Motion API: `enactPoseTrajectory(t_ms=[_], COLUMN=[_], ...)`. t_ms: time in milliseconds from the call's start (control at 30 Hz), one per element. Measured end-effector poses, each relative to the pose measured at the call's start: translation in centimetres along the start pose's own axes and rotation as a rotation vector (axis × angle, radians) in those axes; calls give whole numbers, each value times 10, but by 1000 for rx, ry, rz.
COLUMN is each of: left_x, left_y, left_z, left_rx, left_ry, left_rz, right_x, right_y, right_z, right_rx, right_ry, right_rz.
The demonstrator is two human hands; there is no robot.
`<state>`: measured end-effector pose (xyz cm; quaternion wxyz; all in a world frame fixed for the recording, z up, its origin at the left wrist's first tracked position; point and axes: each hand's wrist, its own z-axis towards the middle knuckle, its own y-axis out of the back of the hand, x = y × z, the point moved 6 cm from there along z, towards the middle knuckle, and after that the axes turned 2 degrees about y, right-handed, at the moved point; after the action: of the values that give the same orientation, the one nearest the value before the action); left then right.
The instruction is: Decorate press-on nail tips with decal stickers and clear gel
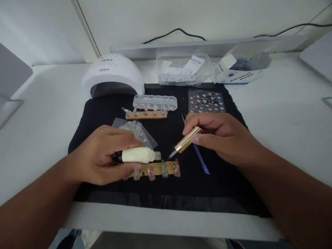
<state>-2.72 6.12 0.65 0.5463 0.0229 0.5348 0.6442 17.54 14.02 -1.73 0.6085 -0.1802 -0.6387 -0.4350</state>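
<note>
My left hand is closed around a cream nail polish bottle, tipped on its side with its open neck pointing right. Between the fingers of my right hand is a gold brush cap, its brush slanting down and left, apart from the bottle's neck. Just below the bottle lies a tan strip holding several decorated false nails; my left hand hides its left end. A blue-purple tool lies under my right hand.
Behind are a second nail strip, a clear compartment case and sticker sheets. Farther back stand a white nail lamp, a clear plastic tub and an alcohol pad box. A black cloth covers the table's middle.
</note>
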Motion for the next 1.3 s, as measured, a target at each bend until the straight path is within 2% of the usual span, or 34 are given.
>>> enactPoseTrajectory(t_ms=[233,433,633,767,1000,1300], left_x=[0,-1,-2,-1,-3,-1], left_y=[0,0,0,0,-1,-2], left_z=[-1,1,1,1,1,1], left_rx=[4,1,-1,11,17,49], left_ry=[17,-3,4,8,7,28], left_rz=[-17,8,-6,-43,-16,-56], right_x=[3,1,3,5,6,8], right_y=[-3,3,2,-1,3,4], right_z=[-1,-2,-4,-3,-2,-5], right_rx=[46,-58,-15,-2,-83,-107], right_ry=[77,51,70,65,40,112], right_rz=[74,12,99,47,-32,177])
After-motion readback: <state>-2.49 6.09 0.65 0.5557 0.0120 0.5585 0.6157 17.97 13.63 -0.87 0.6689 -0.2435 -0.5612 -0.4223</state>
